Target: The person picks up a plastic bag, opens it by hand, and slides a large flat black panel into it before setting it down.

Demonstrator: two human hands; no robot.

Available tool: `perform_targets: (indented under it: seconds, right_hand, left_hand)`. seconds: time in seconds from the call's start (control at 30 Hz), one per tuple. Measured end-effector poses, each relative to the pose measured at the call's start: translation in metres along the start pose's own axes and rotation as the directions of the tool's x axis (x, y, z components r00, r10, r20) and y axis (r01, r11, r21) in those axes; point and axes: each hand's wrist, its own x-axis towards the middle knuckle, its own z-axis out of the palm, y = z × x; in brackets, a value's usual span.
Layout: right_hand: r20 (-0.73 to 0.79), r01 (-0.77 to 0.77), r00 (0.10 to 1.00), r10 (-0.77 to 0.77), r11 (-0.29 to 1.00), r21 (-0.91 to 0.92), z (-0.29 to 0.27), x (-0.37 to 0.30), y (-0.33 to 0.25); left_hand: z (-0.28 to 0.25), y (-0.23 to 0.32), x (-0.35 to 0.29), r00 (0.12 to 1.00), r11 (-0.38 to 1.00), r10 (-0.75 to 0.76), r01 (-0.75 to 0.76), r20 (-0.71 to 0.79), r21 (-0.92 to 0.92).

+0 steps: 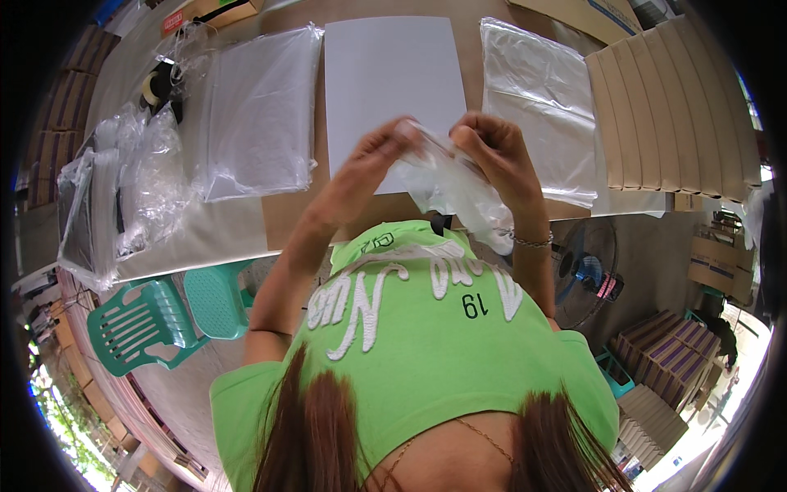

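Note:
Both hands are raised over the near edge of the table, in front of my body. A thin, clear plastic bag (443,187) hangs crumpled between them. My left hand (384,146) is closed on one side of its top edge, its fingers blurred by motion. My right hand (497,149) pinches the other side, fingers curled, and the loose plastic drapes down beside that wrist. Beyond the hands, a white sheet (393,74) lies flat on the table. Flat stacks of clear plastic bags flank it, a left stack (258,115) and a right stack (537,102).
Crumpled clear plastic (156,176) and a tape roll (152,88) lie at the table's left. A row of folded brown cardboard (672,107) stands at the right. Below are a green plastic chair (139,324), a green stool (216,297) and a floor fan (586,271).

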Motion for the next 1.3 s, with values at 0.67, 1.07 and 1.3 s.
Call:
perform_targets:
  seconds: [0.67, 1.07, 1.3]
  right_hand:
    - [0.028, 0.075, 0.867, -0.497, 0.186, 0.98, -0.02, -0.023, 0.057]
    - [0.095, -0.053, 0.735, -0.672, 0.082, 0.995, -0.023, -0.033, 0.048]
    - [-0.112, 0.124, 0.838, -0.535, -0.013, 0.992, -0.059, -0.022, 0.048]
  left_hand:
    - [-0.072, -0.02, -0.027, 0.992, 0.861, -0.038, -0.03, -0.122, -0.507]
    - [-0.077, -0.018, 0.0, 0.989, 0.294, 0.063, 0.109, 0.134, -0.949]
    - [-0.08, -0.016, -0.043, 0.863, 0.707, -0.345, 0.498, 0.369, -0.503]
